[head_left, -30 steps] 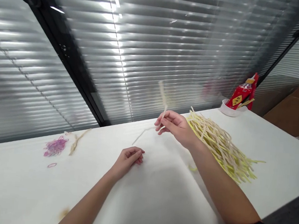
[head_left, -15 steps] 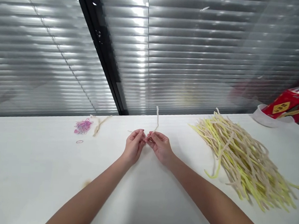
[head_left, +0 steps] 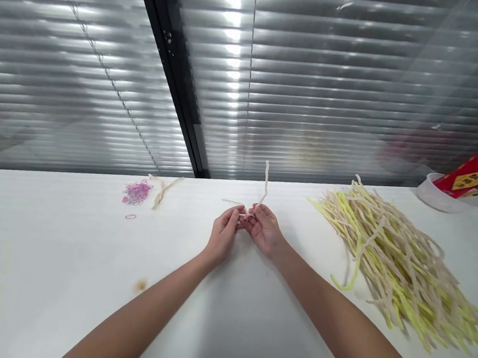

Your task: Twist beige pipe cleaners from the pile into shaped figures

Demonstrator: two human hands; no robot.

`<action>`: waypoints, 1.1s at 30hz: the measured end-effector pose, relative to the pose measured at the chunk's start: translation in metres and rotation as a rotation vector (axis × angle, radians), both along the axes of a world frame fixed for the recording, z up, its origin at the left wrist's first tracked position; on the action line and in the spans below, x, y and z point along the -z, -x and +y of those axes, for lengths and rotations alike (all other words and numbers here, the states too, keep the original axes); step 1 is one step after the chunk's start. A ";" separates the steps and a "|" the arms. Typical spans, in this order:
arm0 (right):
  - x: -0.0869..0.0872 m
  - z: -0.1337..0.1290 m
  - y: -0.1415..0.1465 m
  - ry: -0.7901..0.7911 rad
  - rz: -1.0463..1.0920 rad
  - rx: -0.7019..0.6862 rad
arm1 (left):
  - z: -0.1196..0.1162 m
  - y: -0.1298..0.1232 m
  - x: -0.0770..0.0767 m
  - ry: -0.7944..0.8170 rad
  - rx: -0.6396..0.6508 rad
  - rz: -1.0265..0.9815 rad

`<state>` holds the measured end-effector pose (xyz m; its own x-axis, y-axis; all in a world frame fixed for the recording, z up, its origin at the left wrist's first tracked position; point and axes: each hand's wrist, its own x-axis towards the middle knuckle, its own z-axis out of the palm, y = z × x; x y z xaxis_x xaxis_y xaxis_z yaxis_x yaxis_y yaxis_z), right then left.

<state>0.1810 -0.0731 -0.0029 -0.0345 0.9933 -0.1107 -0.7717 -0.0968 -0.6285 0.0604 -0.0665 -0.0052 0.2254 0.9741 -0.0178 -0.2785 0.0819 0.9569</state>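
Observation:
My left hand (head_left: 223, 234) and my right hand (head_left: 265, 229) meet at the fingertips over the middle of the white table. Both are closed on one thin cream fuzzy stem (head_left: 266, 184). One end of it stands up above my right hand, and a thinner end sticks out to the left above my left hand. Its middle part is bent between the fingers and partly hidden by them. To the right lies a big pile of yellow and beige fuzzy stems (head_left: 398, 258).
Small pink and purple bands (head_left: 137, 192) lie heaped at the back left, with a single band (head_left: 130, 217) in front and a twisted beige piece (head_left: 161, 195) beside them. A white bowl (head_left: 444, 200) and a red packet (head_left: 471, 178) are at the back right. Blinds (head_left: 332, 98) rise behind the table.
The view has shifted, so the table things appear a little displaced. Between my hands, more of the stem's bent middle shows, and its thin left end sticks out more.

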 end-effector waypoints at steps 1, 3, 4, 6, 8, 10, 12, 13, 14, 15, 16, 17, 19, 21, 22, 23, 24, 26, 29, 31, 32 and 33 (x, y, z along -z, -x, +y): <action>0.001 0.000 0.001 0.000 -0.015 -0.002 | 0.000 0.000 -0.001 -0.004 -0.010 0.006; 0.002 0.000 0.003 0.007 -0.039 0.007 | -0.002 0.000 -0.004 -0.034 -0.038 0.005; 0.002 0.000 0.004 0.013 -0.050 0.017 | -0.003 0.001 -0.006 -0.049 -0.056 -0.007; 0.002 -0.001 0.006 0.022 -0.084 0.032 | -0.004 0.001 -0.008 -0.050 -0.087 -0.056; 0.002 -0.001 0.007 0.023 -0.135 0.047 | -0.003 0.002 -0.008 -0.022 -0.112 -0.099; 0.001 -0.002 0.008 0.027 -0.195 0.067 | -0.001 0.002 -0.006 0.014 -0.142 -0.123; 0.000 -0.003 0.011 0.040 -0.261 0.092 | 0.001 0.002 -0.003 0.040 -0.177 -0.146; 0.000 -0.004 0.012 0.044 -0.298 0.106 | 0.002 0.002 -0.002 0.046 -0.190 -0.155; 0.000 -0.004 0.014 0.042 -0.337 0.122 | 0.002 0.002 -0.002 0.046 -0.198 -0.158; 0.001 -0.005 0.015 0.032 -0.379 0.137 | 0.002 0.002 -0.002 0.041 -0.201 -0.156; 0.001 -0.005 0.016 0.016 -0.423 0.152 | 0.001 0.002 -0.003 0.035 -0.199 -0.149; 0.002 -0.006 0.017 -0.003 -0.463 0.167 | 0.001 0.002 -0.004 0.031 -0.198 -0.142; 0.003 -0.007 0.018 -0.038 -0.523 0.194 | 0.001 0.003 -0.005 0.037 -0.200 -0.136; 0.004 -0.007 0.018 -0.053 -0.553 0.203 | 0.001 0.003 -0.006 0.057 -0.205 -0.151; 0.004 -0.007 0.018 -0.054 -0.561 0.198 | 0.001 0.003 -0.005 0.071 -0.206 -0.163; 0.005 -0.006 0.017 -0.051 -0.565 0.187 | 0.002 0.004 -0.005 0.085 -0.206 -0.177; 0.005 -0.006 0.017 -0.048 -0.565 0.172 | 0.002 0.004 -0.005 0.097 -0.204 -0.192; 0.005 -0.005 0.016 -0.045 -0.549 0.145 | 0.003 0.005 -0.004 0.112 -0.201 -0.225; 0.006 -0.003 0.014 -0.059 -0.511 0.116 | 0.005 0.006 -0.005 0.107 -0.196 -0.278; 0.005 -0.003 0.014 -0.067 -0.509 0.089 | 0.006 0.006 -0.005 0.114 -0.195 -0.316; 0.005 -0.003 0.014 -0.066 -0.516 0.077 | 0.007 0.007 -0.005 0.125 -0.193 -0.332; 0.006 -0.003 0.013 -0.063 -0.527 0.068 | 0.007 0.008 -0.005 0.140 -0.189 -0.346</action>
